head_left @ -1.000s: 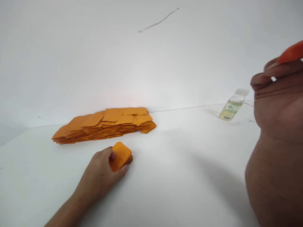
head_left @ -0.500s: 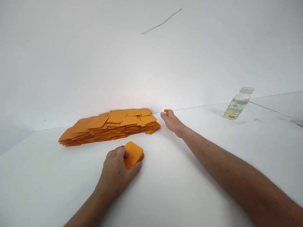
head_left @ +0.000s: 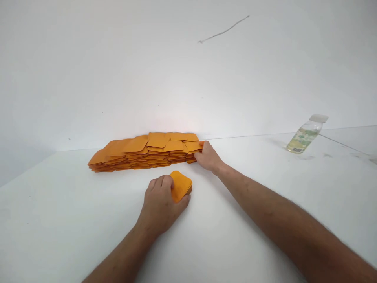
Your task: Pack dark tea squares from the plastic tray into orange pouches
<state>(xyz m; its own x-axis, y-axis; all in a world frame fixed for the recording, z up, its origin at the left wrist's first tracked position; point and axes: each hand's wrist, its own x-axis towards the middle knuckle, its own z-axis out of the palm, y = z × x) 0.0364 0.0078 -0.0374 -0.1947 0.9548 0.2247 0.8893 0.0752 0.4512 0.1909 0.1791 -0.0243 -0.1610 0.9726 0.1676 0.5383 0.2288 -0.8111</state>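
My left hand [head_left: 161, 200] is closed around a small stack of orange pieces with rounded corners [head_left: 180, 185], held just above or on the white table; I cannot tell which. Thin layers show at the stack's right edge. My right hand [head_left: 208, 156] is at the right end of a long pile of similar orange pieces [head_left: 132, 151]. Its thumb is at the front side and its fingers are over the top, pinching the end of the pile. Something orange covers a fingertip of that hand. The pile's pieces overlap in uneven rows against the wall.
A clear bottle [head_left: 306, 135] with a green and yellow label and a white cap stands at the right, looking tilted. The white wall [head_left: 132, 70] rises behind the white table [head_left: 73, 220]. A dark line [head_left: 224, 31] marks the wall.
My right hand has moved from beside the pile onto its right end. My left hand keeps hold of the small stack. The whole view has shifted, so things appear farther right.
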